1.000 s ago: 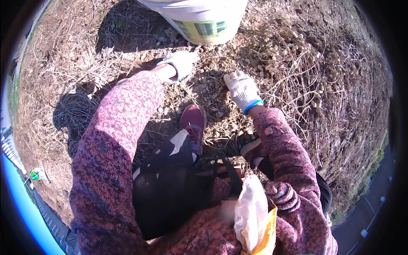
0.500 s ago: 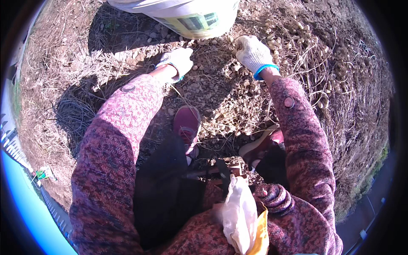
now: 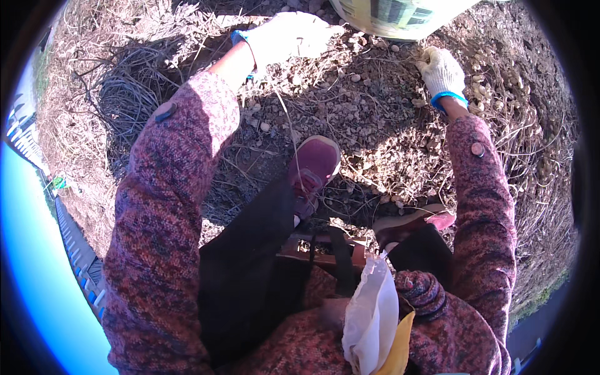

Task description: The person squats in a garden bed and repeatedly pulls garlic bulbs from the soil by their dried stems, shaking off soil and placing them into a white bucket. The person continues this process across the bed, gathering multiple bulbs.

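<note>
Left hand [image 3: 294, 39] and right hand [image 3: 441, 70], gloved, low over soil [image 3: 369, 106] near bucket [image 3: 400, 20].
Left: bleached by glare; degree of opening and any hold impossible to tell. Right: fingers curled inward, any hold hidden. Pale peanut-like pods [image 3: 480, 89] just beside right hand, among dry stems [image 3: 128, 84]. Possible faults: overlooking of pods, through colour close to soil and patchy shade; snagging on tangled stems; knocking of bucket, through closeness of both hands.
</note>
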`<move>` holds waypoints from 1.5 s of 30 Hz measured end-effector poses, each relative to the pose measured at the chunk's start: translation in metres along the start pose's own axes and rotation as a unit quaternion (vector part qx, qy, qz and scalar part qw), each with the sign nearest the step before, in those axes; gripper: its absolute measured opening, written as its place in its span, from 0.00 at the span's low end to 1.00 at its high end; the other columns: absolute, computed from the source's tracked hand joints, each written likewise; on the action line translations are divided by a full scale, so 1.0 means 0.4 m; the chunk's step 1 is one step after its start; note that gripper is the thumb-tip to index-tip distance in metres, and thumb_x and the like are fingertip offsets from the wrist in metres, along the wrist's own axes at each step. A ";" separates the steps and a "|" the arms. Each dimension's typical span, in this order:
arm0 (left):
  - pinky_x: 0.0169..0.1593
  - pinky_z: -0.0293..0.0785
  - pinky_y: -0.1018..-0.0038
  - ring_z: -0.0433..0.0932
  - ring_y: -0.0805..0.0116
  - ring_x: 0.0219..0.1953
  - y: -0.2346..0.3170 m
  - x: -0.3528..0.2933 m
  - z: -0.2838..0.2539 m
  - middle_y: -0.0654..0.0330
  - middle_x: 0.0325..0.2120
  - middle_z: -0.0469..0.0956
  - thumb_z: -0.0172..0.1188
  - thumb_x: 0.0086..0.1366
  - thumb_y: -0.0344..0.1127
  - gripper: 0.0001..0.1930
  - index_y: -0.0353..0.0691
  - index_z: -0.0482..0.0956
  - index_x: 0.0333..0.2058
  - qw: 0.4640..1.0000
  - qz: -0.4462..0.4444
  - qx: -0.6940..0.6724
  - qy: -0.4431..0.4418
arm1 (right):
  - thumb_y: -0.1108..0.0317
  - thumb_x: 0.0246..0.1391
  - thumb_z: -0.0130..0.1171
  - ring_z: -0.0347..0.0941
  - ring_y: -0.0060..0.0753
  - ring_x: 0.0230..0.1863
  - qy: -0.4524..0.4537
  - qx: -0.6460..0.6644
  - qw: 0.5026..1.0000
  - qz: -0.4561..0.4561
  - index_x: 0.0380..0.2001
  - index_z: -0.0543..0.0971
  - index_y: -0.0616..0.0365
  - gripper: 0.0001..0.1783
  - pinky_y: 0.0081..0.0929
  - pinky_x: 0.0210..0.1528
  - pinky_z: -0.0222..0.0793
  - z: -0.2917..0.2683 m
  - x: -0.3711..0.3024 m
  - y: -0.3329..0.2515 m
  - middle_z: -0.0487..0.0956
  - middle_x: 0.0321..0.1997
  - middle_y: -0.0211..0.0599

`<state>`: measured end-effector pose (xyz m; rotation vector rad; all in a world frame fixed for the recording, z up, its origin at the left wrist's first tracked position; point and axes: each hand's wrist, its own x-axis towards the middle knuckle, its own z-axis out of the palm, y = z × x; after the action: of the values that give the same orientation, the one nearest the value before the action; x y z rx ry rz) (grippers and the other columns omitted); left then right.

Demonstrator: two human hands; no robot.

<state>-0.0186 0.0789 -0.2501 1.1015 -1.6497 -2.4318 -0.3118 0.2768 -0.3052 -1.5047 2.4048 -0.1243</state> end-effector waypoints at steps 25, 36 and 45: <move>0.56 0.75 0.70 0.80 0.59 0.51 -0.211 -0.528 -0.125 0.51 0.51 0.79 0.57 0.66 0.36 0.23 0.39 0.73 0.59 0.697 -0.073 0.673 0.236 | 0.65 0.59 0.60 0.81 0.44 0.46 0.069 0.082 0.993 -0.040 0.50 0.82 0.51 0.16 0.36 0.53 0.74 0.010 -0.285 -0.067 0.82 0.46 0.44; 0.47 0.78 0.71 0.80 0.68 0.45 -0.308 -0.420 -0.022 0.59 0.43 0.82 0.67 0.61 0.41 0.20 0.41 0.81 0.51 0.919 0.067 0.365 0.132 | 0.55 0.61 0.60 0.77 0.26 0.40 -0.133 0.759 0.611 0.182 0.54 0.79 0.57 0.23 0.20 0.37 0.76 -0.074 -0.298 -0.156 0.82 0.46 0.37; 0.50 0.76 0.61 0.78 0.55 0.48 -0.316 -0.440 0.067 0.61 0.48 0.77 0.64 0.58 0.44 0.17 0.51 0.79 0.46 0.796 0.018 0.579 0.177 | 0.52 0.55 0.65 0.80 0.38 0.33 -0.120 0.410 0.904 0.006 0.36 0.85 0.60 0.20 0.33 0.39 0.75 0.046 -0.114 -0.567 0.84 0.30 0.41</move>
<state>0.1457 0.2228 -0.2525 1.3655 -2.9201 -0.8378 -0.0917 0.2175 -0.2610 -1.0179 1.7906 -0.7865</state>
